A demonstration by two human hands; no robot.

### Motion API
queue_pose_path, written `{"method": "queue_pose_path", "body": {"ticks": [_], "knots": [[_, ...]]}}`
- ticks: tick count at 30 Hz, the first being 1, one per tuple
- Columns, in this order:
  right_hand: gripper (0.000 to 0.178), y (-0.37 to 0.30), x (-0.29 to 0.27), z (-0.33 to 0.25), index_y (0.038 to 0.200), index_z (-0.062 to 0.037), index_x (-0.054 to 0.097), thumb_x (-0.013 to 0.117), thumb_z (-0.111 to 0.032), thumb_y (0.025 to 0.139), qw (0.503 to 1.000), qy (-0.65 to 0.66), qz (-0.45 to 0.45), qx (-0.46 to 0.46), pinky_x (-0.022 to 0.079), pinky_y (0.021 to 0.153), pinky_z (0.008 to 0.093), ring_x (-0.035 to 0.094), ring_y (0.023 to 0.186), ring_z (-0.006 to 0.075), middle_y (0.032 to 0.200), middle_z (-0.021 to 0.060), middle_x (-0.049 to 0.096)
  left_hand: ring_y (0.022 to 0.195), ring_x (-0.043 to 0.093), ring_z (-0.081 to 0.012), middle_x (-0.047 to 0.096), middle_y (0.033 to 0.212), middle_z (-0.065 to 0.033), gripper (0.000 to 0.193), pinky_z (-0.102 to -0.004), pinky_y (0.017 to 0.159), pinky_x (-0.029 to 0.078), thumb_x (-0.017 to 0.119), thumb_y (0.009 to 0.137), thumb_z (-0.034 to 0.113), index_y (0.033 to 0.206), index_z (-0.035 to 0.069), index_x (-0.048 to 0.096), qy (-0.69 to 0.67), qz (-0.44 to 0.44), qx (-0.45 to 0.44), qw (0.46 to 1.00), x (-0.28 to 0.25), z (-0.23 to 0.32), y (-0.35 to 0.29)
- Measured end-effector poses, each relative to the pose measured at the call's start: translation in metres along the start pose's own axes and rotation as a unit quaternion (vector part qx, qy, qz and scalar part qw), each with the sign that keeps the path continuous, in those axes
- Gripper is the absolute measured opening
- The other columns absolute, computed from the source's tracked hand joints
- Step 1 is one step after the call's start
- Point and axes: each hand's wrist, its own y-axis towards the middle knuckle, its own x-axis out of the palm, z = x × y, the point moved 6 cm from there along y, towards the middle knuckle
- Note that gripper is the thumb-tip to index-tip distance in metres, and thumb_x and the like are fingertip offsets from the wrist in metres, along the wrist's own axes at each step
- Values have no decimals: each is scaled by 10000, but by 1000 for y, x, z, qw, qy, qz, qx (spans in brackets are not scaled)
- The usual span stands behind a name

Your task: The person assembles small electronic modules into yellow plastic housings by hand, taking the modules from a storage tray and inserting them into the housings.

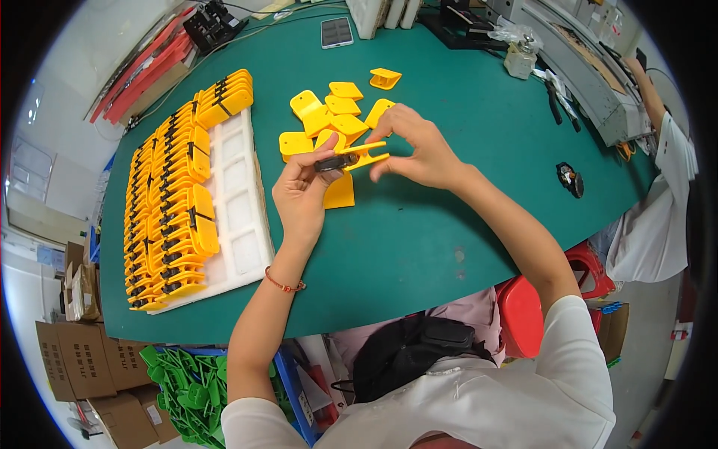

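Observation:
Over the middle of the green table, my left hand pinches a small dark, rounded part that meets a yellow plastic piece with two parallel plates. My right hand grips the plates' outer ends between thumb and fingers. Just beyond and below my hands lies a loose group of similar yellow pieces. One more yellow piece sits apart, farther back. To the left, a white tray holds rows of yellow pieces with dark parts between their plates.
Green parts fill a blue bin below the table's front left. A phone lies at the back. Pliers, a clear jar and a small black part are on the right. Another person's arm shows at far right.

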Motion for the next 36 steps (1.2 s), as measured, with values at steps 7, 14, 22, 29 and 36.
{"method": "queue_pose_path", "body": {"ticks": [7,14,22,29,36], "knots": [[471,-20,6,88,1171,-64,508,448,-436,889,970,-133,81,188,286,980,380,375,1148,285,1217,142,444,988,546,-159,548,1044,-86,233,-334,873,457,567,847,47,1045,67,446,-237,10,-130,963,13,-10,-6],[218,-21,-1,101,971,-70,556,614,-209,813,922,169,128,324,435,724,281,572,881,169,936,87,597,974,549,-151,540,1061,-94,267,-295,850,465,554,862,85,1095,31,433,-243,40,-193,950,11,-19,-8],[249,-12,6,61,1002,-9,547,599,-178,826,798,453,163,363,452,820,258,587,895,121,978,51,612,866,615,-144,623,971,-146,410,-242,759,506,682,765,26,1092,-27,440,-41,-11,-201,979,19,-16,-15],[131,-13,26,37,778,-72,571,626,-191,790,768,510,138,361,390,696,224,509,729,64,768,5,589,843,624,-141,634,944,-144,473,-232,744,506,700,749,30,1128,-35,426,24,-69,-175,982,25,-12,-17],[117,-15,33,26,814,-69,554,622,-161,791,813,465,83,339,406,744,219,526,771,62,783,-4,574,852,622,-135,634,950,-136,506,-222,748,501,694,754,29,1168,-43,412,11,-51,-161,986,23,-12,-14]]}}
